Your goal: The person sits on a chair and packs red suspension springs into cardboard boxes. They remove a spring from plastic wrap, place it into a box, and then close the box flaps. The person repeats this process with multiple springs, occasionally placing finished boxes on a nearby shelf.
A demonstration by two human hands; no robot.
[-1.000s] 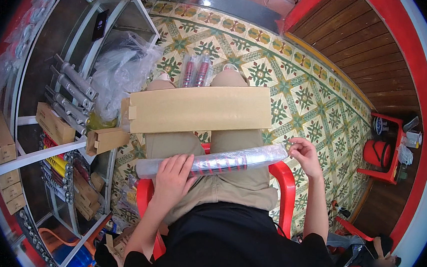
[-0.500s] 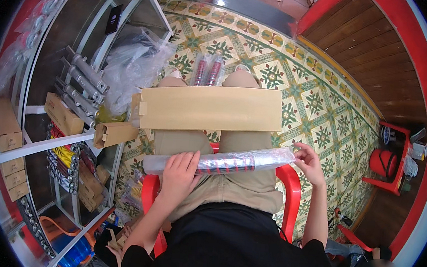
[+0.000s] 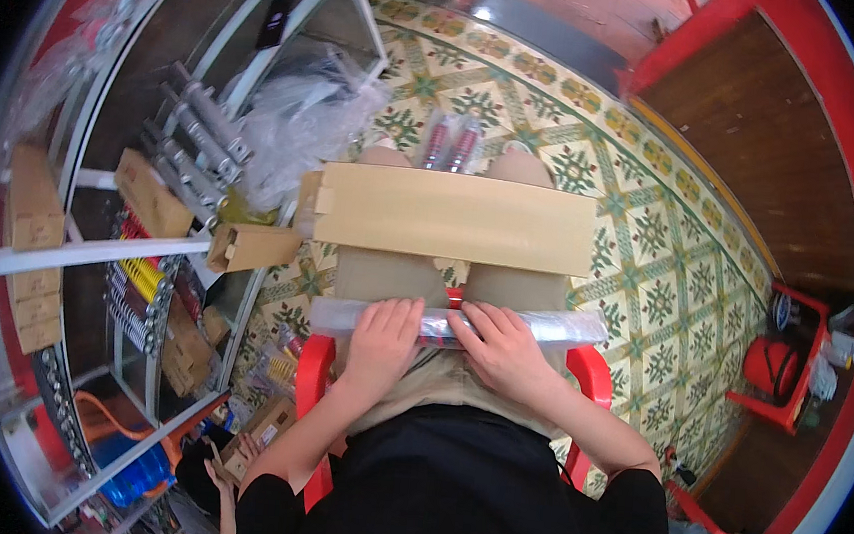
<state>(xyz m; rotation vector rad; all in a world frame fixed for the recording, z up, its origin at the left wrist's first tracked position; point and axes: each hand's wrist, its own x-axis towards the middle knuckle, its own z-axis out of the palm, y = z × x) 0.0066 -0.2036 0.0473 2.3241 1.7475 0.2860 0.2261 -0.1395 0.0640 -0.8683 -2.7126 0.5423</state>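
Observation:
Across my thighs lies a long shock absorber (image 3: pixel 435 327) rolled in clear plastic, its loose plastic ends reaching past both hands. My left hand (image 3: pixel 385 340) is closed over its left part, fingers bent across the top. Close beside it, my right hand (image 3: pixel 503 351) grips the roll near the middle, thumb toward the left hand. Much of the shock absorber is hidden by the hands and the layers of plastic. Just beyond, a long brown cardboard box (image 3: pixel 456 219) rests across my knees, a flap at its left end.
Two wrapped red-spring shock absorbers (image 3: pixel 452 144) are on the tiled floor between my feet. Shelving at left holds metal fork tubes (image 3: pixel 202 129), plastic bags (image 3: pixel 303 122) and small boxes (image 3: pixel 33 306). Red chair arms (image 3: pixel 314 374) flank me. A red stool (image 3: pixel 801 362) stands at right.
My right hand has come from the roll's right end to its middle, beside the left hand. The roll has turned, showing less red. The whole view has shifted slightly.

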